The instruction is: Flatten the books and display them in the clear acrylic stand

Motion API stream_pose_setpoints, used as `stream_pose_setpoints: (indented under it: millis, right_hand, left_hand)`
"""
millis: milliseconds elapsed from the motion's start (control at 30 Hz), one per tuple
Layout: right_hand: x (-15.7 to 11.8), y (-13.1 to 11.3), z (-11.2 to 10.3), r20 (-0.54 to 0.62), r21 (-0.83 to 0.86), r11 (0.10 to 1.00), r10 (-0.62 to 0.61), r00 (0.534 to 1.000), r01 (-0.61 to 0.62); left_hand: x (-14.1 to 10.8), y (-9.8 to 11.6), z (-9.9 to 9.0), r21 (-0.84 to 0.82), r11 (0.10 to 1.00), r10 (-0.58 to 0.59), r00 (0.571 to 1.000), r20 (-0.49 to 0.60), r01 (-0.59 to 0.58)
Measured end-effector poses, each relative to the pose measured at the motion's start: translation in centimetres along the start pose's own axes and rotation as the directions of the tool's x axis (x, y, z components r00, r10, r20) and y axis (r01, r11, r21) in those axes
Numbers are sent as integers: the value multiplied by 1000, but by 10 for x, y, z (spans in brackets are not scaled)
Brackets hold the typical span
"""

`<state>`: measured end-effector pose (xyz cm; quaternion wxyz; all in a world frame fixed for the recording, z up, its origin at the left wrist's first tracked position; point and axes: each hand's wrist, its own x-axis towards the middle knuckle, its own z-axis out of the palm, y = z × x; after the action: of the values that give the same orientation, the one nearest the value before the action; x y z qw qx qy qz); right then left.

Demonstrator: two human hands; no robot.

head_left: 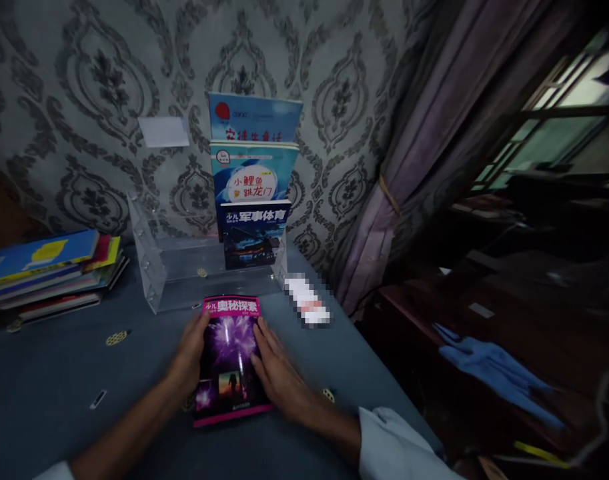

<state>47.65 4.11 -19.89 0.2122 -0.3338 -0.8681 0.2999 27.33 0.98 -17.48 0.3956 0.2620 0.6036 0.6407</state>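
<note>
A purple and pink book (234, 360) with white Chinese lettering is held between my two hands, its cover facing up. My left hand (191, 350) grips its left edge, and my right hand (277, 373) clasps the right edge with fingers along the side. Just behind it stands a clear acrylic tiered rack (169, 267). On the rack's right side, three books lean upright in steps: a dark blue one (254, 237) in front, a teal one (254, 167) in the middle and a blue one (264, 117) at the back. The rack's left side holds no books.
A stack of books (54, 267) lies on the left of the blue-grey tabletop (149, 373). A blurred-out white item (307, 300) is right of the rack. Patterned wallpaper and a tied curtain (369, 220) stand behind. Beyond the table's right edge, a blue cloth (489, 367) lies on a dark surface.
</note>
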Motion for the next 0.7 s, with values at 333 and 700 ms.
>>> stream_pose_setpoints:
  millis: [333, 700]
  right_hand:
    - [37, -19, -32, -218, 444, 896, 129, 967, -19]
    - [24, -33, -8, -338, 263, 946, -92, 937, 188]
  left_hand:
    - [-2, 53, 40, -33, 934, 358, 933, 25, -357]
    - [-8, 16, 3, 143, 800, 536, 802, 263, -582]
